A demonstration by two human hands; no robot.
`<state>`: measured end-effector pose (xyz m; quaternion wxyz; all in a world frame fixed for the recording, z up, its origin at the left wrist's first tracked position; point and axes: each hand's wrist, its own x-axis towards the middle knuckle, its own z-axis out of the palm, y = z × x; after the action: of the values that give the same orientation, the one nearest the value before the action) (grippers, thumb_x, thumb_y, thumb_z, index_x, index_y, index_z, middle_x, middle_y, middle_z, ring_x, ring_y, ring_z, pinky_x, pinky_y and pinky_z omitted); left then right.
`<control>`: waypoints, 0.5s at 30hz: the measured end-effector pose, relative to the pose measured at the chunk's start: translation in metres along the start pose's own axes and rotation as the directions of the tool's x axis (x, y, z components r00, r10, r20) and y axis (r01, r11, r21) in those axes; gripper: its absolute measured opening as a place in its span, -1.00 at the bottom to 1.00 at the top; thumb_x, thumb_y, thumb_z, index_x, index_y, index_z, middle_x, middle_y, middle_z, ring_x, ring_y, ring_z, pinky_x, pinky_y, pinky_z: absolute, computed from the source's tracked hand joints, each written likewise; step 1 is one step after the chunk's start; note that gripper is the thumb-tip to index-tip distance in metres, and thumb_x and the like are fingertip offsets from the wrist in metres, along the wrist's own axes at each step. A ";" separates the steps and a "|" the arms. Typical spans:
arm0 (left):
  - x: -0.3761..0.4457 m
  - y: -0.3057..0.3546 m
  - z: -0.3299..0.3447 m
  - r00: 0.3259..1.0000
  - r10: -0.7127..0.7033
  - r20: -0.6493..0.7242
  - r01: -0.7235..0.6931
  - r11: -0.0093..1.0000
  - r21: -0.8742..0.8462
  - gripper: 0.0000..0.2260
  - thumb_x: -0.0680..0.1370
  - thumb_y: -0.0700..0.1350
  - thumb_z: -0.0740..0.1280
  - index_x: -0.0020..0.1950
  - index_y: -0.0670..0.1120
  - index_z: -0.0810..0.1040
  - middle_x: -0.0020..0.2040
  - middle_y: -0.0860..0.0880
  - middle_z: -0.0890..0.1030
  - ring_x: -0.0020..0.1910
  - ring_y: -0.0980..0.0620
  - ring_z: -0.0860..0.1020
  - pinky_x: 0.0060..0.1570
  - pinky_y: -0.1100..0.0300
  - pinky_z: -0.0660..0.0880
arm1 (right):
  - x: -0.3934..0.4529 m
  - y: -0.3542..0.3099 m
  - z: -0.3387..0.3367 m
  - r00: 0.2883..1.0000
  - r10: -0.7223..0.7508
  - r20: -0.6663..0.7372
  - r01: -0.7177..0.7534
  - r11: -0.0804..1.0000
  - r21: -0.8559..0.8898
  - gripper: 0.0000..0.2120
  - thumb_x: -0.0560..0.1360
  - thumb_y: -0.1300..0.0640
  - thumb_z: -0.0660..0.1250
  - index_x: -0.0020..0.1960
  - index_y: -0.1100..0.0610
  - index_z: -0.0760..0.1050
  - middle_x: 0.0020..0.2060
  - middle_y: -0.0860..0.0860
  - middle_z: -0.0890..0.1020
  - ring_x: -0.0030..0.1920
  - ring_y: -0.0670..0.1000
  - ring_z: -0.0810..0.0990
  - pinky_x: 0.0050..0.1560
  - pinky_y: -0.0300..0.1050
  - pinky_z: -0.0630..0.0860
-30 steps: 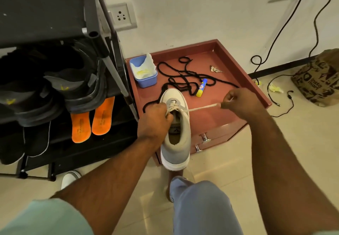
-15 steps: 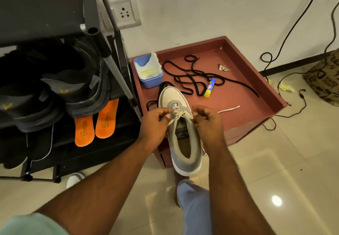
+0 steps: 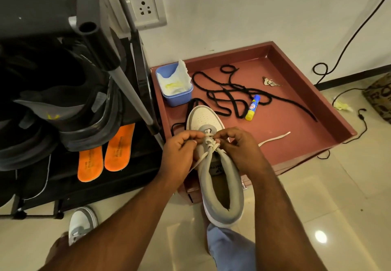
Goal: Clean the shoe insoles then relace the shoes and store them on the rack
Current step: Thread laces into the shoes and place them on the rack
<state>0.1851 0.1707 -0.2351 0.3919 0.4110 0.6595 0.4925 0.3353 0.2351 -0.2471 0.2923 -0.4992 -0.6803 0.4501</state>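
Right now both hands meet over the laces of a grey and white shoe (image 3: 213, 165), which lies with its toe on the near left part of a maroon tray-like table top (image 3: 296, 110) and its heel hanging out over the near edge, close to the person's knee. The left hand (image 3: 179, 154) has its fingers curled, pinching the pale lace (image 3: 209, 143) on the left side of the eyelets. The right hand (image 3: 239, 150) pinches the same lace from the right, fingertips almost touching those of the other hand. One loose end of the lace trails to the right across the table top.

Farther back on that surface lie tangled black laces (image 3: 232, 93), a glue stick (image 3: 252, 107) with a blue cap, and a blue tub (image 3: 175, 93) holding a white cloth at the far left corner. To the left stands a black shoe rack (image 3: 93, 27) with dark shoes on its shelf and two orange insoles (image 3: 105, 154) leaning below them. A second grey and white shoe (image 3: 81, 222) sits on the floor near the rack's foot.
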 end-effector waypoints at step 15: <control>0.013 -0.001 0.013 0.995 0.060 0.078 -0.078 0.966 0.246 -0.76 0.59 -0.30 0.28 -0.15 0.03 0.51 -0.03 0.00 0.55 -0.08 0.15 0.54 -0.03 0.37 0.47 | -0.001 -0.007 0.000 0.997 -0.048 0.053 0.045 0.997 0.056 -0.75 0.48 0.32 0.37 -0.16 -0.05 0.56 -0.10 -0.01 0.51 -0.15 -0.33 0.47 -0.15 -0.52 0.34</control>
<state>0.1920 0.1869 -0.2403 0.3426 0.4968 0.6872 0.4044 0.3330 0.2341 -0.2409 0.2974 -0.4627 -0.6868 0.4752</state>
